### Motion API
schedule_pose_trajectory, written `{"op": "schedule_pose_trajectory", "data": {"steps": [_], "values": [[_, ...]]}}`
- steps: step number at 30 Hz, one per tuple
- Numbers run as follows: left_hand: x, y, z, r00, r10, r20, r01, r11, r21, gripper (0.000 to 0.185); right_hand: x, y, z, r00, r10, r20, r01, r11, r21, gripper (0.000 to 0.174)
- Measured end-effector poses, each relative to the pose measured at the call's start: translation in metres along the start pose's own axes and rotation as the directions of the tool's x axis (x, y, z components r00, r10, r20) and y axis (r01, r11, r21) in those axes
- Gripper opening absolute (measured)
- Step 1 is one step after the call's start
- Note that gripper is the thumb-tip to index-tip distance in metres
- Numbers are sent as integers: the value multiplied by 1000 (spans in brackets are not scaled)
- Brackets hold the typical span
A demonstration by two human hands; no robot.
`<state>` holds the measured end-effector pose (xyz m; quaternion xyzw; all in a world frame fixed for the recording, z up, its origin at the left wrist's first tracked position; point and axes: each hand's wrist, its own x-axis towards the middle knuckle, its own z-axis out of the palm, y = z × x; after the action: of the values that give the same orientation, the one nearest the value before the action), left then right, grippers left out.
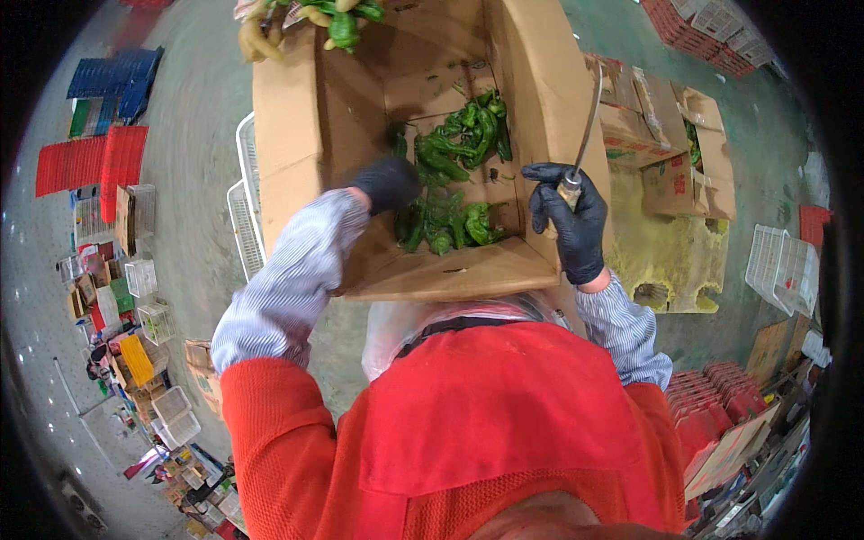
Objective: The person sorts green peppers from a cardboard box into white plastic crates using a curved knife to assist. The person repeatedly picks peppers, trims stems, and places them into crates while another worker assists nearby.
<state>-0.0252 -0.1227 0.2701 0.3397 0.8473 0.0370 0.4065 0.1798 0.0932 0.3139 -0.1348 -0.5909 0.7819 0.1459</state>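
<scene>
A large open cardboard box (pixel 289 162) stands before me with green peppers (pixel 482 131) lying on its bottom in two loose groups. My left hand (pixel 387 184), in a black glove, is over the left part of the box beside the peppers; it is blurred and its fingers are hidden, so I cannot tell whether it holds one. My right hand (pixel 570 212), also gloved in black, is at the box's right wall and grips the handle of a thin metal rod tool (pixel 591 121), which points up and away. Pale and green peppers (pixel 344 30) lie at the top left edge.
White plastic crates (pixel 244 223) stand on the floor left of the box. On the right are more cardboard boxes (pixel 682 145) on a worn yellow surface (pixel 668 250). Further off are a white crate (pixel 783 266), stacked red crates (pixel 702 412) and blue crates (pixel 115 74).
</scene>
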Motion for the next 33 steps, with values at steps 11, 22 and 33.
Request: {"op": "schedule_pose_trajectory", "data": {"steps": [11, 22, 33], "values": [[109, -40, 125, 880, -223, 418, -30, 854, 520, 28, 3, 7, -15, 995, 6, 95, -18, 991, 129, 22], [67, -25, 33, 966, -139, 220, 141, 990, 8, 27, 7, 6, -13, 993, -4, 119, -6, 997, 81, 22], [-17, -17, -54, 997, 81, -6, -50, 551, -833, 36, 7, 4, -12, 995, 2, 103, -16, 991, 133, 19]]}}
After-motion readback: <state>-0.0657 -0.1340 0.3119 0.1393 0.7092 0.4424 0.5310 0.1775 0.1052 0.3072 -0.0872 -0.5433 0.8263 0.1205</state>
